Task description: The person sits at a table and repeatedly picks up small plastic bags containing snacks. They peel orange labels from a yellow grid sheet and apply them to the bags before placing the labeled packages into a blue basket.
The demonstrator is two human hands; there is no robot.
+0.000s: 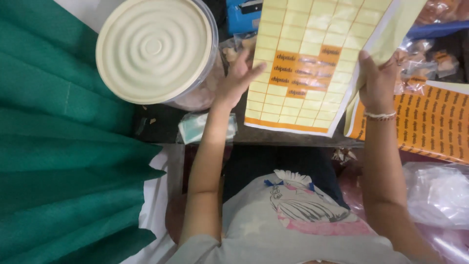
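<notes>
Two hands hold one sticker sheet (303, 68) up over the table. The right hand (378, 83) pinches its edge; the left hand (237, 78) lies flat and open on the other side. The sheet looks thin, light and bendy, so edges are best. Few orange stickers remain. A full orange sheet (435, 124) lies right, a round tub (156, 51) left.

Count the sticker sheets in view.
2. One mostly peeled sheet is held up between the left hand and right hand. One full orange sheet lies at right. Others may be hidden.
</notes>
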